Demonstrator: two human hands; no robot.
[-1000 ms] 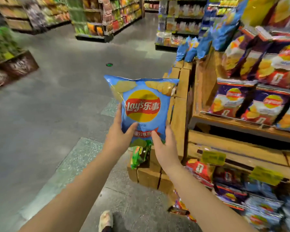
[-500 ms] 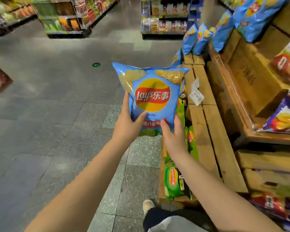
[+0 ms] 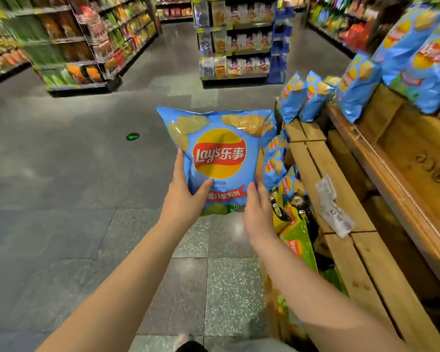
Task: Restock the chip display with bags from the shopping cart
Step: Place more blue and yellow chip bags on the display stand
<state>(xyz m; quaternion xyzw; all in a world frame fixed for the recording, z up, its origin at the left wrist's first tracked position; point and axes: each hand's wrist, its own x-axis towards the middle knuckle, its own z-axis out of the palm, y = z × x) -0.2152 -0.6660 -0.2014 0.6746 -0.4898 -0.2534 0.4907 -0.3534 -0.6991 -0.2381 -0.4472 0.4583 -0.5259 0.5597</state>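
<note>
Both hands carry a puffed light-blue foil chip bag with a red and yellow round logo (image 3: pixel 215 158) upright at the centre of the frame: the left hand (image 3: pixel 182 199) grips its lower left corner, thumb across the front and fingers behind, while the right hand (image 3: pixel 258 212) clasps the lower right edge in the same way. Holding it by the bottom corners keeps the printed face forward and spares the contents from crushing, in my judgement. Matching blue chip bags (image 3: pixel 304 97) stand in a row on the slatted wooden display stand (image 3: pixel 341 224) at the right of the frame, so the held bag appears bound for that row. White paper price tags (image 3: pixel 334 209) hang from the stand's edge. Green chip bags (image 3: pixel 299 247) sit lower down, just right of the right wrist. No shopping cart is visible.
</note>
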